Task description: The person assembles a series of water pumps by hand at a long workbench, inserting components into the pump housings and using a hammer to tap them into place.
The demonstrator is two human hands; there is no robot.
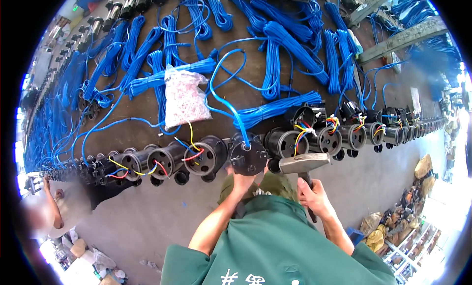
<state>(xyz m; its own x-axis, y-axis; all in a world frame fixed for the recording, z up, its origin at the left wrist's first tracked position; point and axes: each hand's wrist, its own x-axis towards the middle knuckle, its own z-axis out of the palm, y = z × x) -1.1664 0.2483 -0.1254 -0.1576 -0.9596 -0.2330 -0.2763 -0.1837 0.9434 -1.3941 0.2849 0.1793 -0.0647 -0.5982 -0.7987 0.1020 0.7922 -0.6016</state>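
The left hand (242, 182) seems to hold a black cap (248, 159) just beyond it, fingers hidden; the right hand (314, 196) grips a hammer (304, 163). A careless swing could catch those fingers or nick the cap's blue cable (244, 136).

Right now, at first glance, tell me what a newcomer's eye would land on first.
Probably the bright blue cable bundles spread across the dark bench. Next, the hammer upright in the right hand, just right of the round black cap that the left hand holds at its near edge. Then the clear bag of pinkish bits, lying on the bench beyond the row of black cylinders.
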